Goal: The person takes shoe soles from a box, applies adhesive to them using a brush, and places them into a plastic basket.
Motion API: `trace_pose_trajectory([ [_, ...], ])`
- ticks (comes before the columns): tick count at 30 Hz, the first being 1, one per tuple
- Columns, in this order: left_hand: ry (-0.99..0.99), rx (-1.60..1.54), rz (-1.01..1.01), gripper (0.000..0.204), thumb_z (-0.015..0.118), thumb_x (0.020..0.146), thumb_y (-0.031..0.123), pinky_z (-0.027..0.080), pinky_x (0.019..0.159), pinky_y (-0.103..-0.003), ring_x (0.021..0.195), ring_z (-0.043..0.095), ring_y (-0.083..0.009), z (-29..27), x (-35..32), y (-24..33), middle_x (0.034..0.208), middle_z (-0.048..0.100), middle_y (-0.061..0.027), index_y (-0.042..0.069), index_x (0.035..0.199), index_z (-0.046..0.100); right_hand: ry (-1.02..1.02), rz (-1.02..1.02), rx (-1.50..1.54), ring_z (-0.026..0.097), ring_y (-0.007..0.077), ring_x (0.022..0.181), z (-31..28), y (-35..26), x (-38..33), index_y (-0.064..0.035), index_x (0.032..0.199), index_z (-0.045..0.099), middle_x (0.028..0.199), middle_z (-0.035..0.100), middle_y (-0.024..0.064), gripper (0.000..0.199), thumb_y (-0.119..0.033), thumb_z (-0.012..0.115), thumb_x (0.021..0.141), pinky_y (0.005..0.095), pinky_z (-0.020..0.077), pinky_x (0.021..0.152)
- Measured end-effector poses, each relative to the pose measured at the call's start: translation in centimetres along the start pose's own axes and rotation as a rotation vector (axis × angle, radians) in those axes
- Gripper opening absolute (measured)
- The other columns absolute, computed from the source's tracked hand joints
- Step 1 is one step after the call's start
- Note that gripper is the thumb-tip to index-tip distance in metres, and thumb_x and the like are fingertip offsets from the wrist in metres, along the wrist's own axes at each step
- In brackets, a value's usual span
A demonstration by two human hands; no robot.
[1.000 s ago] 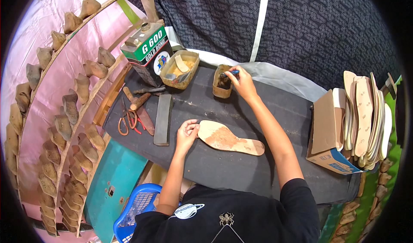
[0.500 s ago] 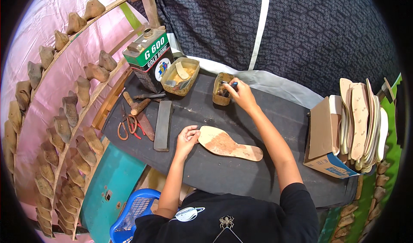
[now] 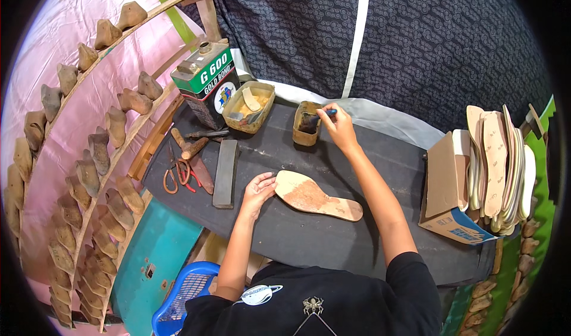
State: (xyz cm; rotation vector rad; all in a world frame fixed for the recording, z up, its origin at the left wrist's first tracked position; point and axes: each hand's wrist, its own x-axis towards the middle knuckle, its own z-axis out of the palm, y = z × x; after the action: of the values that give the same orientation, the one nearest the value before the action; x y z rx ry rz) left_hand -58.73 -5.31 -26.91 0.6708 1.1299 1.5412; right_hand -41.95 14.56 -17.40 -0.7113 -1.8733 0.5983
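My left hand [image 3: 258, 194] pinches the wide end of a shoe insole [image 3: 318, 198] on the dark tabletop. The insole is pale tan, with a darker brown, smeared patch across its middle and a narrower end to the right. Farther away, my right hand [image 3: 340, 129] grips a small blue-handled tool [image 3: 331, 113] at the right rim of a small grimy tub [image 3: 306, 138]. Dark residue lies inside that tub. The tool's working end is hard to make out.
At the back left stand a green-and-black metal can [image 3: 205, 83] and a larger tub [image 3: 250, 122] of yellowish paste. Scissors [image 3: 171, 175], a hammer [image 3: 191, 148] and a grey block [image 3: 225, 172] lie left. A cardboard box [image 3: 443, 184] of insoles stands right; wooden shoe lasts [image 3: 101, 151] line racks.
My right hand has shifted slightly right with the blue-handled tool, from over the small tub to its right rim. My left hand and the insole stay nearly in place.
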Motion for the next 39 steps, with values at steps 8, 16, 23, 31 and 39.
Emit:
trace_pose_trajectory([
  [8, -0.108, -0.015, -0.070, 0.035, 0.057, 0.081, 0.012, 0.044, 0.077, -0.023, 0.088, 0.055, -0.0107, -0.6, 0.3, -0.3, 0.099, 0.057, -0.0059, 0.000, 0.112, 0.046, 0.006, 0.020, 0.012, 0.048, 0.0107, 0.054, -0.5, -0.5, -0.4, -0.0002, 0.077, 0.052, 0.064, 0.053, 0.0066, 0.025, -0.024, 0.057, 0.080, 0.0238, 0.0398, 0.052],
  [16, -0.165, -0.011, -0.109, 0.035, 0.055, 0.082, 0.014, 0.046, 0.076, -0.023, 0.089, 0.056, -0.0113, -0.4, -0.1, 0.1, 0.101, 0.056, -0.0061, -0.002, 0.112, 0.046, 0.307, 0.238, 0.495, 0.052, 0.0072, 0.053, -0.9, 1.7, -1.3, -0.0010, 0.078, 0.051, 0.069, 0.056, 0.0050, 0.024, -0.025, 0.054, 0.083, 0.0204, 0.0459, 0.047],
  [23, -0.196, -0.022, -0.150, 0.035, 0.054, 0.083, 0.015, 0.045, 0.079, -0.024, 0.091, 0.054, -0.0117, 0.0, 0.7, 0.2, 0.102, 0.055, -0.0045, 0.001, 0.113, 0.047, 0.527, 0.612, 0.838, 0.052, 0.0090, 0.050, -2.8, 2.7, -3.5, -0.0005, 0.081, 0.049, 0.065, 0.052, 0.0041, 0.034, -0.035, 0.050, 0.084, 0.0204, 0.0470, 0.045],
  [31, -0.114, -0.014, -0.037, 0.031, 0.052, 0.084, 0.017, 0.046, 0.077, -0.024, 0.088, 0.057, -0.0128, -0.6, 5.1, 2.1, 0.100, 0.058, -0.0069, -0.001, 0.109, 0.051, 0.443, 0.529, 0.857, 0.050, 0.0097, 0.050, -4.3, -0.8, -7.3, -0.0019, 0.079, 0.047, 0.079, 0.059, 0.0151, 0.030, -0.031, 0.047, 0.086, 0.0209, 0.0450, 0.047],
  [39, -0.093, 0.020, -0.031, 0.029, 0.055, 0.082, 0.019, 0.046, 0.074, -0.025, 0.083, 0.057, -0.0124, -0.6, 8.4, 1.1, 0.094, 0.059, -0.0065, 0.000, 0.104, 0.054, 0.273, 0.168, 0.471, 0.054, 0.0129, 0.065, -4.2, -5.2, -13.7, 0.0018, 0.078, 0.049, 0.081, 0.058, 0.0140, 0.015, -0.013, 0.050, 0.083, 0.0214, 0.0447, 0.056],
])
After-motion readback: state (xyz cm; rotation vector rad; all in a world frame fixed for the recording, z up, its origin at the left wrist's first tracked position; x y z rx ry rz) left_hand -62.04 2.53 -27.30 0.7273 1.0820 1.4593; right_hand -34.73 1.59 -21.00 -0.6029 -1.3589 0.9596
